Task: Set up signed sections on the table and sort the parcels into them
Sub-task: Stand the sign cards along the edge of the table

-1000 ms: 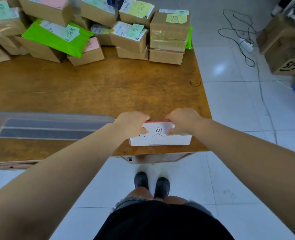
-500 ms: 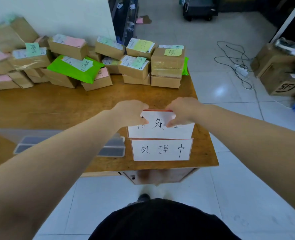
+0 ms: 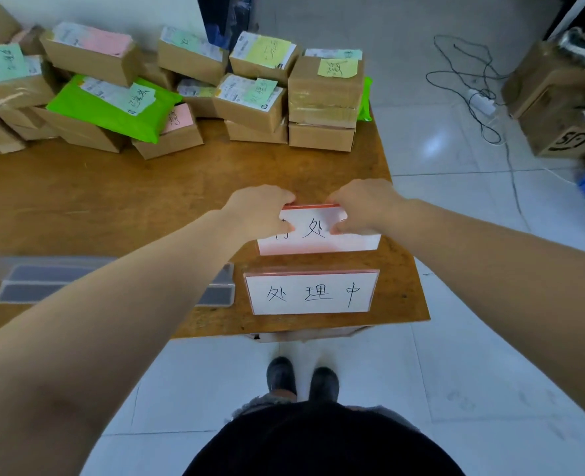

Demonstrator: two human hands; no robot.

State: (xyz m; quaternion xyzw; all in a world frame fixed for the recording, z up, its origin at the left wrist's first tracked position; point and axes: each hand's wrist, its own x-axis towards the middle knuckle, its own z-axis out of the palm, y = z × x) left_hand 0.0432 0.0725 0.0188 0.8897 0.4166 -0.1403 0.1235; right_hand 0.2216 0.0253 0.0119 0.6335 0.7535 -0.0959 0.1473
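Observation:
My left hand (image 3: 262, 214) and my right hand (image 3: 361, 206) both grip the top edge of a white sign card with a red rim (image 3: 322, 240), held upright over the right end of the wooden table (image 3: 112, 201). My fingers cover part of its handwriting. A second sign card (image 3: 310, 293) stands just in front of it, near the table's front edge. Several cardboard parcels with coloured notes (image 3: 322, 97) are piled along the back of the table, with a green mailer bag (image 3: 112, 108) among them.
Clear sign holders (image 3: 26, 283) lie flat at the front left, partly hidden by my left arm. Cardboard boxes (image 3: 566, 108) and a power strip with cables (image 3: 480, 101) sit on the tiled floor to the right. My feet (image 3: 301, 379) stand at the table's front.
Both hands carried the held sign away from the front edge, toward the table's middle. The second sign now shows standing in front of it. The view tilted up, then moved closer.

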